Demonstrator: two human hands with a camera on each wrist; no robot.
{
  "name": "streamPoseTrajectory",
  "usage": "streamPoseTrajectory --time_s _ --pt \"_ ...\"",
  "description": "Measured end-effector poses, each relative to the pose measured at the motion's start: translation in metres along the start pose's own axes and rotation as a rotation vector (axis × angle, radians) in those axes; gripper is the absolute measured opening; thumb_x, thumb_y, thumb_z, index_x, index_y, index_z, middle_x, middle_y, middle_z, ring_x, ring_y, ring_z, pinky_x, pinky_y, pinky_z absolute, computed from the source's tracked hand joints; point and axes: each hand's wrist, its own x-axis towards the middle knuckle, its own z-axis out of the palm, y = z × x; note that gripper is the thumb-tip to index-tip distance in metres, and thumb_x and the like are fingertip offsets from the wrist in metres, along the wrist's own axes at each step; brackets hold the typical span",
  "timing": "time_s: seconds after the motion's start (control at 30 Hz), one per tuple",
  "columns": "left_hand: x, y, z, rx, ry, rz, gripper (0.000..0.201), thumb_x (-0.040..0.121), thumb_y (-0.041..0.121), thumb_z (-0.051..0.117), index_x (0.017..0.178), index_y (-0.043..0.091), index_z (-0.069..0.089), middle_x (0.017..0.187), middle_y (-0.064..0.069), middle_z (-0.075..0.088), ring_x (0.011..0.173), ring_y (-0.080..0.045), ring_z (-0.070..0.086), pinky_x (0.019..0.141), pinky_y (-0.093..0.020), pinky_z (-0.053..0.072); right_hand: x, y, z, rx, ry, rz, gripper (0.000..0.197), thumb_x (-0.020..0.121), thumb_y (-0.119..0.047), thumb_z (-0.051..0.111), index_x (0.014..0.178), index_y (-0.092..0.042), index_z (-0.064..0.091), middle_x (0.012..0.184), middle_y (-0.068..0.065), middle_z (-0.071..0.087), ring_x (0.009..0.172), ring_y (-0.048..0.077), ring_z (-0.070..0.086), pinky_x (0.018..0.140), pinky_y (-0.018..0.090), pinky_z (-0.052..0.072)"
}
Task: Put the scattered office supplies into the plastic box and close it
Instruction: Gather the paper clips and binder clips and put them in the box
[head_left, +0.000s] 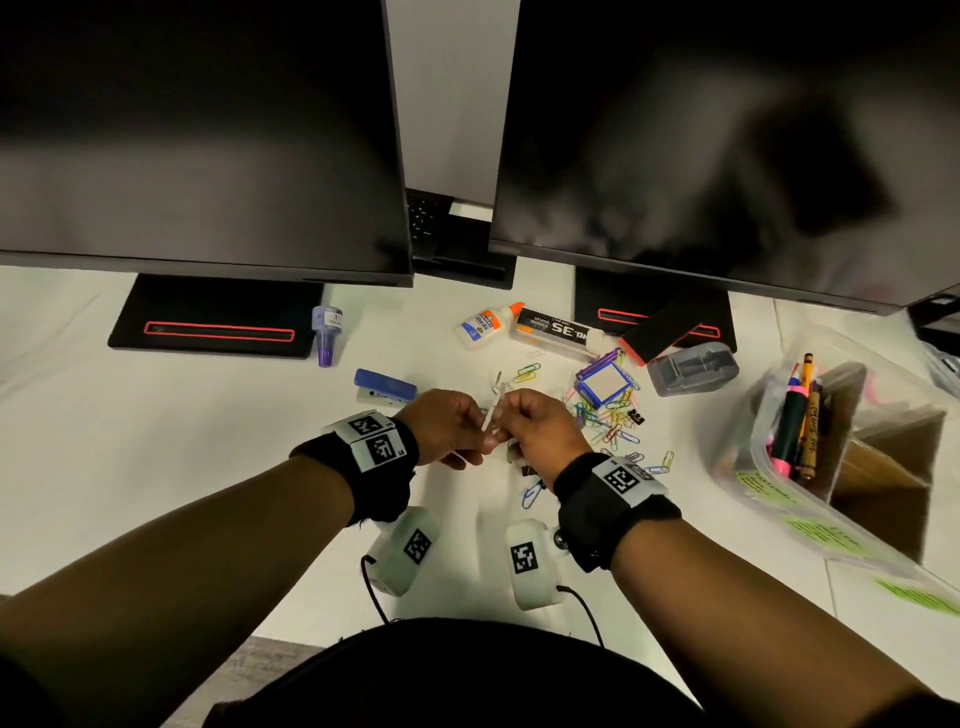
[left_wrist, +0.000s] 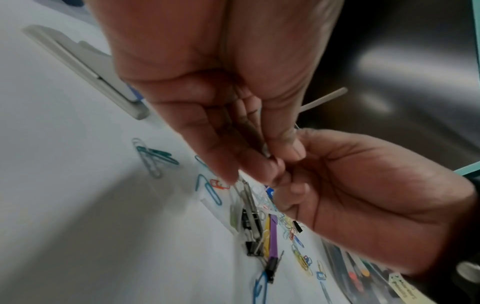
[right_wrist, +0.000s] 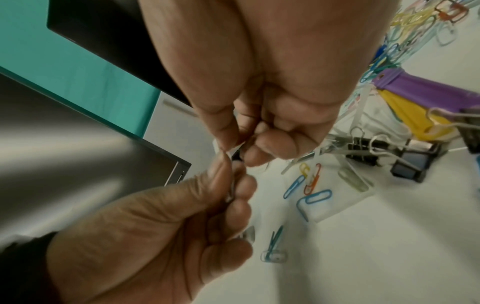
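We pinch a thin white strip (head_left: 490, 415) between our left hand (head_left: 441, 431) and right hand (head_left: 540, 431), both curled around it, above scattered paper clips (head_left: 608, 415).

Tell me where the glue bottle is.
In the head view the glue bottle lies on the desk between the monitor stands, just left of the staples box, beyond both hands.

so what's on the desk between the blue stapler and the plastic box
In the head view, both hands pinching thin white strips, then scattered paper clips and a blue-framed square piece, lie between the blue stapler and the plastic box.
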Motion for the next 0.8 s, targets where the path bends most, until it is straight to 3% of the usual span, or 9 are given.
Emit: streamPoseTrajectory --time_s 0.17,0.23,0.3,0.43,0.6,0.67,0.73,0.8 --pt "0.001 -0.010 -0.006 0.187 -0.013 -0.026 0.021 0.082 0.011 0.070 0.072 0.014 0.052 0.064 -0.002 0.064 0.054 -0.009 0.062 0.063 -0.025 0.055 -0.008 0.003 -0.002 0.377 -0.059 0.123 0.025 0.097 -0.025 0.045 0.087 -0.011 0.062 0.076 0.006 0.065 0.060 0.017 0.060 0.048 0.025 0.043" --pt "0.001 -0.014 -0.006 0.233 -0.043 -0.043 0.021 0.082 0.011 0.070 0.072 0.014 0.051 0.065 -0.002 0.064 0.055 -0.010 0.062 0.063 -0.025 0.055 -0.008 0.007 -0.001 0.238 -0.082 0.087 0.020 0.094 -0.027 0.052 0.086 -0.013 0.064 0.075 0.003 0.063 0.063 0.015 0.060 0.051 0.025 0.046" --pt "0.000 -0.016 -0.004 0.258 -0.067 -0.050 0.022 0.082 0.010 0.070 0.071 0.014 0.051 0.065 -0.003 0.064 0.055 -0.010 0.062 0.062 -0.024 0.055 -0.009 0.011 0.003 0.066 -0.082 0.023 0.012 0.090 -0.017 0.060 0.079 -0.016 0.065 0.072 0.004 0.061 0.063 0.014 0.058 0.051 0.023 0.049" --pt "-0.003 -0.019 0.000 0.185 -0.120 -0.068 0.020 0.081 0.009 0.070 0.073 0.014 0.052 0.064 -0.002 0.063 0.056 -0.011 0.063 0.064 -0.025 0.055 -0.004 0.019 0.007 0.035 -0.006 -0.006 0.018 0.084 -0.008 0.067 0.069 -0.016 0.064 0.060 0.004 0.059 0.051 0.014 0.054 0.049 0.020 0.049" --pt "-0.006 -0.016 0.001 0.064 -0.202 -0.086 0.017 0.086 0.014 0.065 0.100 0.007 0.057 0.074 -0.002 0.063 0.066 -0.011 0.061 0.068 -0.023 0.055 0.005 0.019 0.012 0.015 0.017 -0.045 0.024 0.082 -0.006 0.069 0.062 -0.013 0.058 0.045 -0.006 0.059 0.040 0.004 0.052 0.043 0.016 0.041" --pt "-0.007 -0.017 0.000 -0.012 -0.181 -0.084 0.013 0.092 0.019 0.058 0.100 0.009 0.057 0.078 -0.002 0.062 0.070 -0.012 0.060 0.069 -0.023 0.054 0.008 0.017 0.014 -0.074 -0.001 -0.077 0.022 0.081 -0.012 0.071 0.062 -0.018 0.060 0.054 -0.001 0.060 0.050 0.010 0.053 0.050 0.020 0.041" --pt "-0.006 -0.017 -0.002 -0.113 -0.122 -0.101 0.010 0.096 0.018 0.049 0.091 0.011 0.054 0.077 -0.004 0.059 0.067 -0.014 0.059 0.068 -0.024 0.055 0.010 0.011 0.015 -0.130 0.006 -0.103 0.012 0.081 -0.022 0.071 0.073 -0.017 0.064 0.071 0.004 0.063 0.065 0.015 0.055 0.063 0.026 0.046" --pt "-0.004 -0.019 -0.005 -0.150 -0.052 -0.124 0.018 0.099 0.013 0.042 0.082 0.012 0.050 0.075 -0.007 0.058 0.064 -0.017 0.057 0.068 -0.027 0.054 0.017 0.001 0.011 -0.205 0.158 -0.152 0.016 0.083 -0.031 0.068 0.093 -0.018 0.066 0.093 0.002 0.064 0.082 0.016 0.058 0.077 0.028 0.048"
